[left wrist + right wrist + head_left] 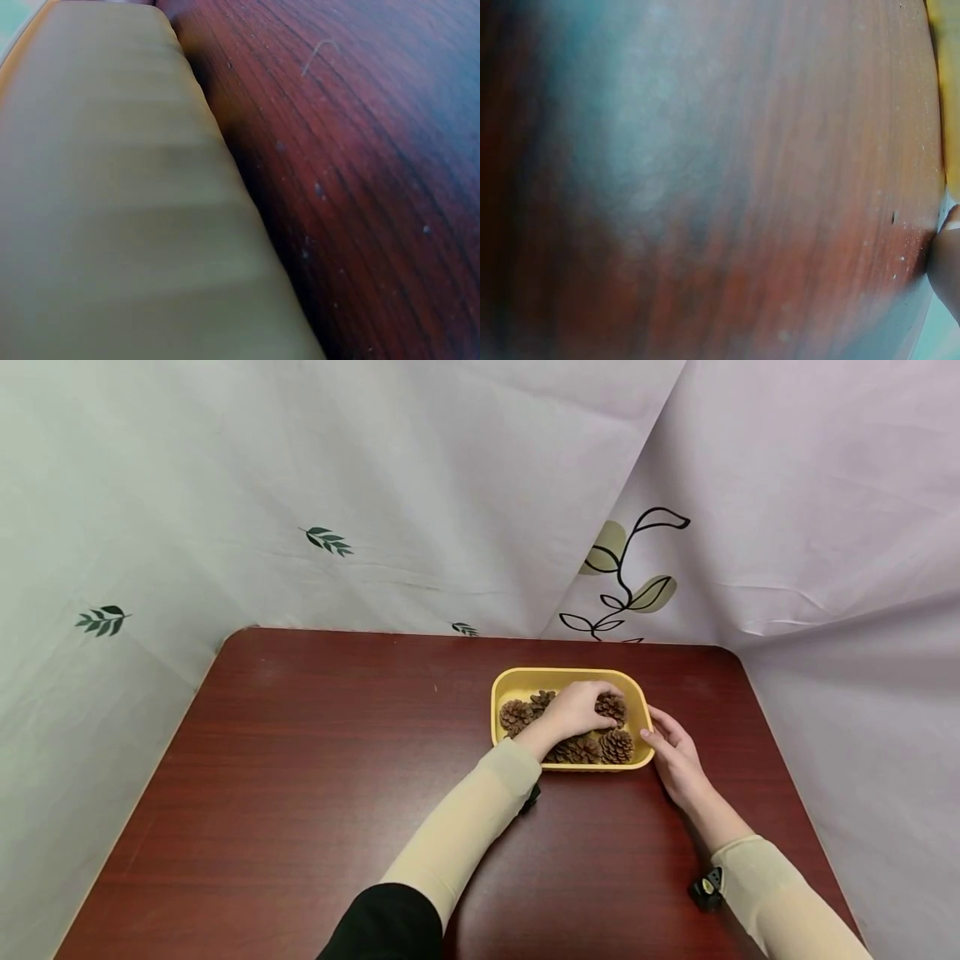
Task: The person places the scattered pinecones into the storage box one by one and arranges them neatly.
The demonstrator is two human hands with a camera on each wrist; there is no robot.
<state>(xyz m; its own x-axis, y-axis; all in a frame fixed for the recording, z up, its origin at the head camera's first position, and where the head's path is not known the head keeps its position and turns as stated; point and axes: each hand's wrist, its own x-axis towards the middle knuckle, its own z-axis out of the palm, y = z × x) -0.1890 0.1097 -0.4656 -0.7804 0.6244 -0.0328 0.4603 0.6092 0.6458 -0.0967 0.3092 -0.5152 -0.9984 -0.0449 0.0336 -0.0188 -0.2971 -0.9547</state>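
A yellow rectangular tray (570, 767) stands on the table and holds several brown pine cones. My left hand (576, 708) reaches in over its front rim and grips a pine cone (611, 708) at the right end between thumb and fingers. Other cones lie around it, such as one by the front right corner (617, 747) and one at the left end (515, 717); the left hand and wrist partly hide some. With its thumb at the rim and fingers along the outside, my right hand (677, 760) holds the tray's right end. The tray's wall (135, 172) fills much of the left wrist view.
The dark red wooden table (300, 777) has rounded far corners. Pale cloth printed with leaves (450, 485) hangs behind and beside it. Each wrist carries a small black camera (707, 890).
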